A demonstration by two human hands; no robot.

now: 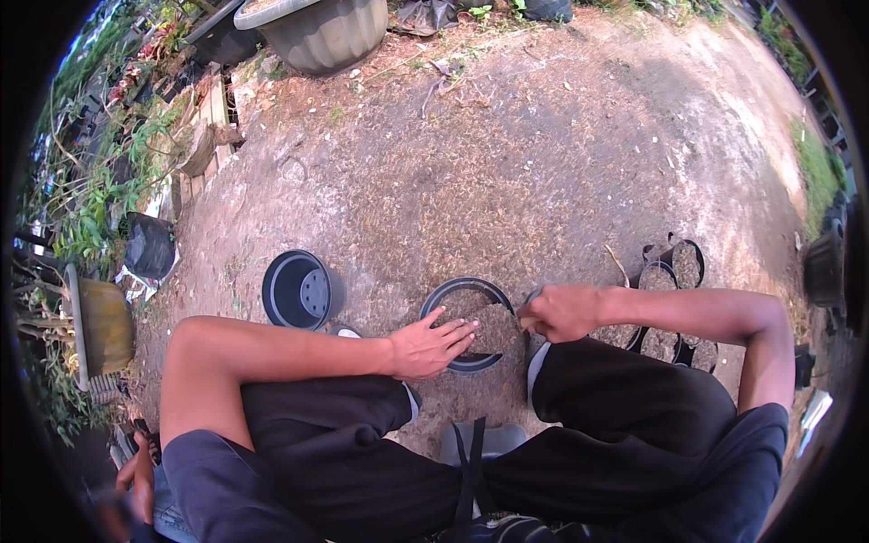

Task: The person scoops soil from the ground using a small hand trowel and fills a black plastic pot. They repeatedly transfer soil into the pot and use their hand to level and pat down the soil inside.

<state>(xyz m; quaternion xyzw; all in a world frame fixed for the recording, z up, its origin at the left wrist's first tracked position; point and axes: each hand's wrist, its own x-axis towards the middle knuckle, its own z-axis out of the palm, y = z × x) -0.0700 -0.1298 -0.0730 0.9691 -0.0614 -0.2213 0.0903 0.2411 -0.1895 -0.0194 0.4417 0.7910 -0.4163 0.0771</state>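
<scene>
A black plastic plant pot [506,293] stands on the ground between my feet, with loose brown growing mix [494,329] in it and heaped over its right side. My left hand [434,345] is flat over the pot's left side, fingers spread and fingertips against the mix. At the right rim, my right hand [562,313] is curled around what looks like a dark container tipped towards the pot. Most of that container is hidden behind the fist and my knee. Left of the filled pot, an empty black pot [299,288] leans on its side, drainage holes showing.
Several small black containers filled with mix [660,277] stand by my right knee. A large ribbed planter [333,34] sits at the far left, a yellowish planter [102,326] and a black bag [149,246] at the left edge. Another person's arm [141,475] shows at lower left.
</scene>
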